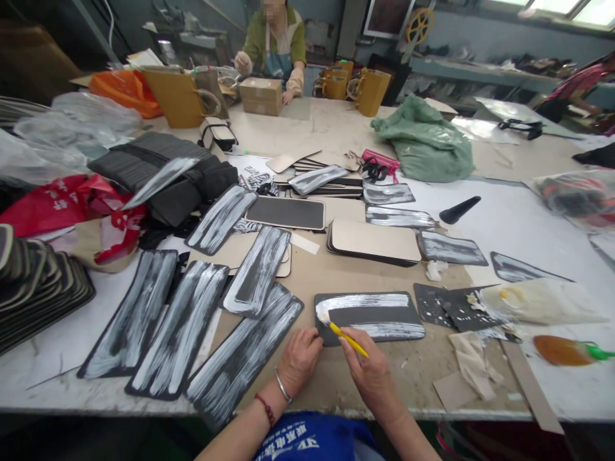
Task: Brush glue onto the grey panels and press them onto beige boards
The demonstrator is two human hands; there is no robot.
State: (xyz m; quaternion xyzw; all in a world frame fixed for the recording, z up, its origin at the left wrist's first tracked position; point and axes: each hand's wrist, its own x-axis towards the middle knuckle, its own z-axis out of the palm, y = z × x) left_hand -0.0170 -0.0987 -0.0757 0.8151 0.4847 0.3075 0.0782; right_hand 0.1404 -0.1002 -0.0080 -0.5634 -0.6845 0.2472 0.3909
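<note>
A black rounded panel lies flat before me, with streaks of wet white glue along its upper and lower edges and its left end. My right hand is closed around a brush with a yellow handle; its bristle tip touches the panel's left end. At the lower left corner of that same panel, my left hand has its fingers curled together on the edge. Glue-streaked panels lie to the left, some overlapping. A stack of beige-topped panels sits just beyond the one being brushed.
Right of the panel are a glue-spotted black sheet, a plastic bag, crumpled cloth and an amber bottle with a green tip. Stacked panels stand far left. Across the table, a person is beside a cardboard box.
</note>
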